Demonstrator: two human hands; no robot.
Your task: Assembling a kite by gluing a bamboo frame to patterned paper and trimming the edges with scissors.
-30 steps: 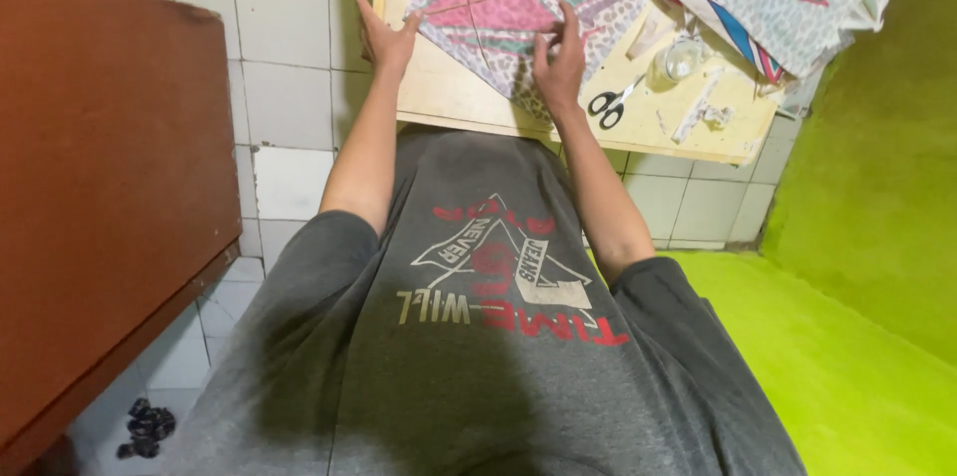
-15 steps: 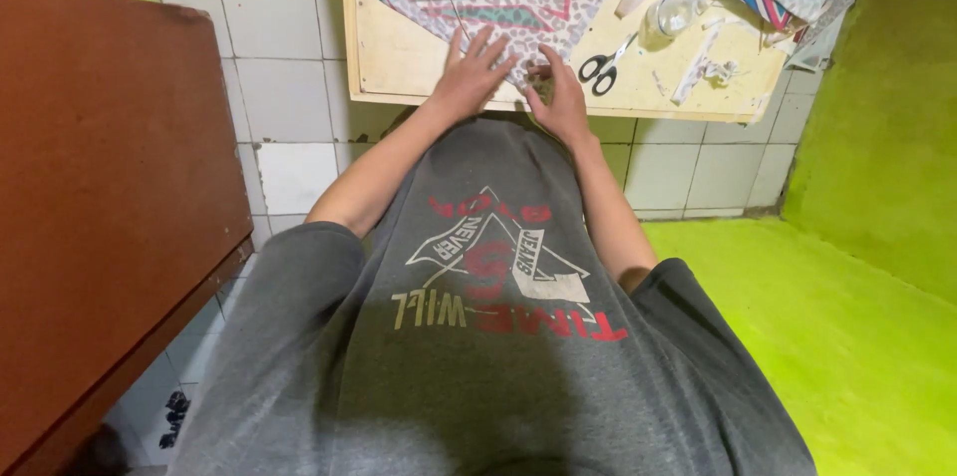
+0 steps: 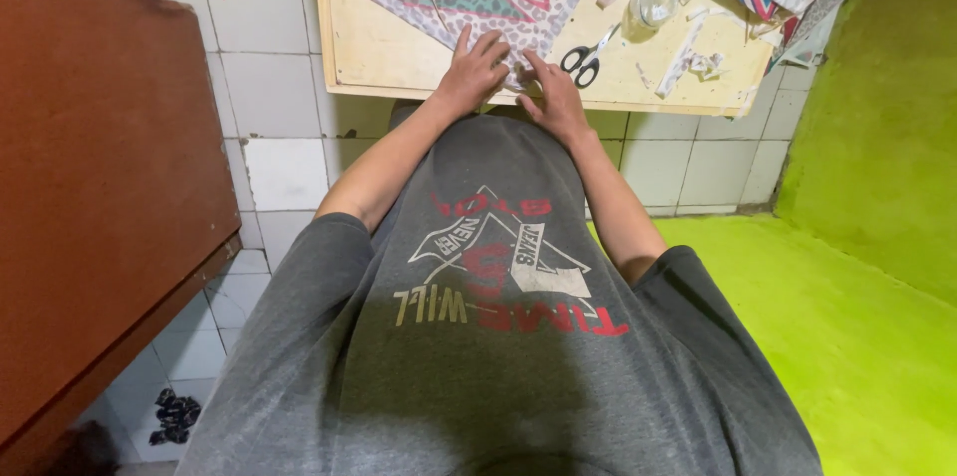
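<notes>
We are wearing a dark grey short-sleeved T-shirt (image 3: 498, 356), and it is filling most of the lower view. Its sleeves (image 3: 319, 247) are ending above the elbows, so we are leaving both forearms bare. A printed graphic (image 3: 498, 257) is sitting on the chest: we are seeing red lettering, pale cream lettering and a white angular emblem with banner-like shapes, all appearing upside down from our viewpoint. The print is looking slightly faded. Our left hand (image 3: 469, 72) and right hand (image 3: 553, 102) are bare; we are wearing no gloves, and no rings or watch are showing.
</notes>
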